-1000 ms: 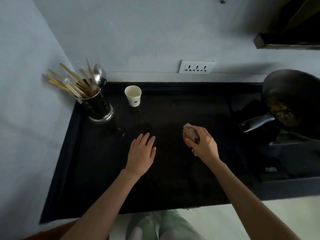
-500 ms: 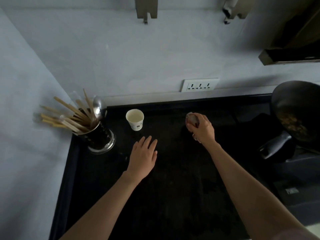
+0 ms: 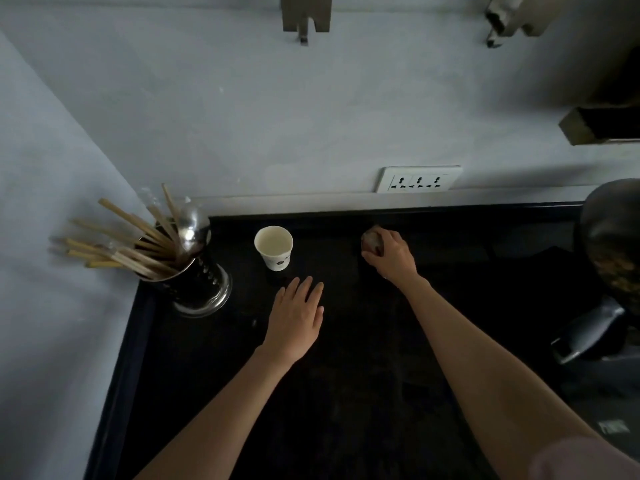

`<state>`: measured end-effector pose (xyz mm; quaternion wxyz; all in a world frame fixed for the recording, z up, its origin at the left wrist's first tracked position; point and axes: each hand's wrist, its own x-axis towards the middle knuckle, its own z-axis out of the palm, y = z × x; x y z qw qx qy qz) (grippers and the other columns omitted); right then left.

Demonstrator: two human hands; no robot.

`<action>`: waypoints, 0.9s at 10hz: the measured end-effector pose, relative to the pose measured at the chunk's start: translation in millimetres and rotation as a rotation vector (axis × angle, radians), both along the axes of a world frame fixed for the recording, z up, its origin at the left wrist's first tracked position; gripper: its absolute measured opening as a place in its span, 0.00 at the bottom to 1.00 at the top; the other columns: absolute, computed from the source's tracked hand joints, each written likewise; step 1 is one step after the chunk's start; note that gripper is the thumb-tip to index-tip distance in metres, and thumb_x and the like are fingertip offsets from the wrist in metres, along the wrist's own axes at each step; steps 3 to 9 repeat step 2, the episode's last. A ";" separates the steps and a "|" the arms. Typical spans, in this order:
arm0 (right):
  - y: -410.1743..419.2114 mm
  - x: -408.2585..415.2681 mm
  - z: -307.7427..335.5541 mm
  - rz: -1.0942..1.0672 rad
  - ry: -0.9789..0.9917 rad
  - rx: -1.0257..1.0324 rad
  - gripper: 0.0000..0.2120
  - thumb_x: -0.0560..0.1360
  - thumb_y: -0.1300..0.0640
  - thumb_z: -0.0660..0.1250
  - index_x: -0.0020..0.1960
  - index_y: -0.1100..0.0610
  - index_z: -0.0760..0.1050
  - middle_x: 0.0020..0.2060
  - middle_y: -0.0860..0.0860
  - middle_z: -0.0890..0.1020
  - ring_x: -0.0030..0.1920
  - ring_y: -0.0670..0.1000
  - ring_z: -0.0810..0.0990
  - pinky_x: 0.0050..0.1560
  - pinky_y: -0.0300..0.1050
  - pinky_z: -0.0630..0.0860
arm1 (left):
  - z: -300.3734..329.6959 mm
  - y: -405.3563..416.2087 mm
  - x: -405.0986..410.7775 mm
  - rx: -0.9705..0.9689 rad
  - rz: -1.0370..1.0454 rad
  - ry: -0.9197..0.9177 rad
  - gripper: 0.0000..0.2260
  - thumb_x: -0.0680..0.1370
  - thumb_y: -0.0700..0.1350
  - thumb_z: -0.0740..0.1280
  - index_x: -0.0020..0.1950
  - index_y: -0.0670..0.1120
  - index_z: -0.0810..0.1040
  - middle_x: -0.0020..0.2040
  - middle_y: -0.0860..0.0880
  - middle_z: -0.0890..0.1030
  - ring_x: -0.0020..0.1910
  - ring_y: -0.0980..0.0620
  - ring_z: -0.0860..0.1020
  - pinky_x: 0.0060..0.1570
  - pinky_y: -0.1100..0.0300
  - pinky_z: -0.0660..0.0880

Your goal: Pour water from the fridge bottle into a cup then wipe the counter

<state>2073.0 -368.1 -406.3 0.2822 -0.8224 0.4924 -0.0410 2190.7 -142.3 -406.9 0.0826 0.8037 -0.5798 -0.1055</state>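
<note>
A white paper cup (image 3: 273, 247) stands upright on the black counter (image 3: 346, 393) near the back wall. My left hand (image 3: 296, 318) rests flat on the counter just in front of the cup, fingers apart, holding nothing. My right hand (image 3: 391, 254) is closed on a small bunched cloth (image 3: 371, 240), pressed to the counter near its back edge, to the right of the cup. No bottle is in view.
A metal utensil holder (image 3: 194, 282) with wooden sticks and a ladle stands in the back left corner. A dark pan (image 3: 613, 251) with food sits at the right, its handle (image 3: 585, 334) pointing toward me. A wall socket (image 3: 419, 179) is above the counter.
My right hand has pushed the cloth away from me toward the back edge of the counter. The left hand has stayed flat in front of the cup.
</note>
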 end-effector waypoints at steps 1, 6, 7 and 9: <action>1.8 -7.9 5.8 0.018 -0.038 -0.033 0.27 0.75 0.50 0.67 0.71 0.52 0.64 0.70 0.53 0.64 0.68 0.56 0.64 0.65 0.55 0.69 | 4.2 1.7 0.7 -0.012 0.000 0.004 0.22 0.82 0.50 0.58 0.75 0.46 0.63 0.75 0.43 0.65 0.74 0.43 0.63 0.71 0.46 0.62; 8.8 -19.4 10.3 0.041 -0.116 -0.130 0.21 0.77 0.54 0.63 0.69 0.54 0.68 0.67 0.53 0.69 0.67 0.53 0.67 0.65 0.52 0.70 | 16.3 5.3 -2.2 -0.009 -0.012 -0.011 0.22 0.82 0.50 0.57 0.76 0.46 0.62 0.75 0.44 0.64 0.75 0.43 0.61 0.72 0.47 0.61; 8.8 -19.4 10.3 0.041 -0.116 -0.130 0.21 0.77 0.54 0.63 0.69 0.54 0.68 0.67 0.53 0.69 0.67 0.53 0.67 0.65 0.52 0.70 | 16.3 5.3 -2.2 -0.009 -0.012 -0.011 0.22 0.82 0.50 0.57 0.76 0.46 0.62 0.75 0.44 0.64 0.75 0.43 0.61 0.72 0.47 0.61; 8.8 -19.4 10.3 0.041 -0.116 -0.130 0.21 0.77 0.54 0.63 0.69 0.54 0.68 0.67 0.53 0.69 0.67 0.53 0.67 0.65 0.52 0.70 | 16.3 5.3 -2.2 -0.009 -0.012 -0.011 0.22 0.82 0.50 0.57 0.76 0.46 0.62 0.75 0.44 0.64 0.75 0.43 0.61 0.72 0.47 0.61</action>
